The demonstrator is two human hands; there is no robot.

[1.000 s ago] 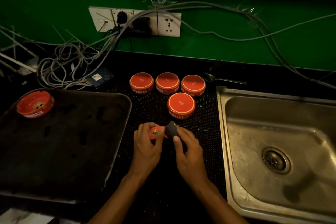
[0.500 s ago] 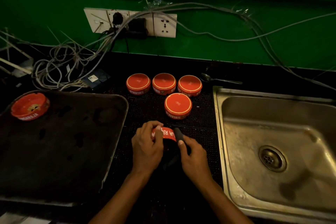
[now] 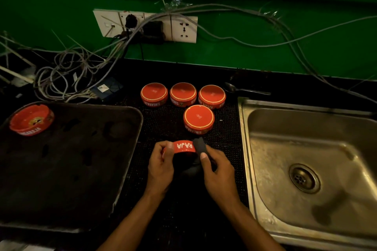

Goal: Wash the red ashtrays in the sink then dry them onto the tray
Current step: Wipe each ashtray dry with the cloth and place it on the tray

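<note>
Head view: the round red ceramic ashtray [image 3: 184, 146], between the steel sink [image 3: 306, 169] and dark metal tray [image 3: 126, 112], has turned on edge over the last second, its lettered wall now facing up. Left hand [image 3: 160, 166] grips it; right hand [image 3: 218, 171] pinches the dark cloth [image 3: 200, 145] against its wall. Drying continues; placement on the tray remains.

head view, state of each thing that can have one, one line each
held ashtray: on edge, gripped by left hand
dark cloth: pressed on its rim by right hand
four ashtrays on mat: upside down
ashtray on tray: upright
tray: holds one ashtray
sink: no water running
</note>
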